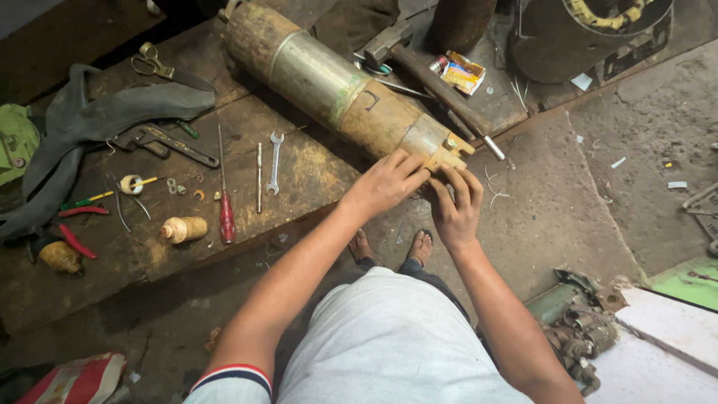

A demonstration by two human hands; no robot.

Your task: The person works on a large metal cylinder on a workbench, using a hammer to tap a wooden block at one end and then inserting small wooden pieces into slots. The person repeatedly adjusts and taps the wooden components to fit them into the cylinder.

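Both hands are on the near end of the long rusty pump lying across the wooden worktop: left hand draped over it, right hand with fingers curled around the end. Red screwdriver and wrench lie to the left.

One head-worn camera looks steeply down, close above the wooden workbench.
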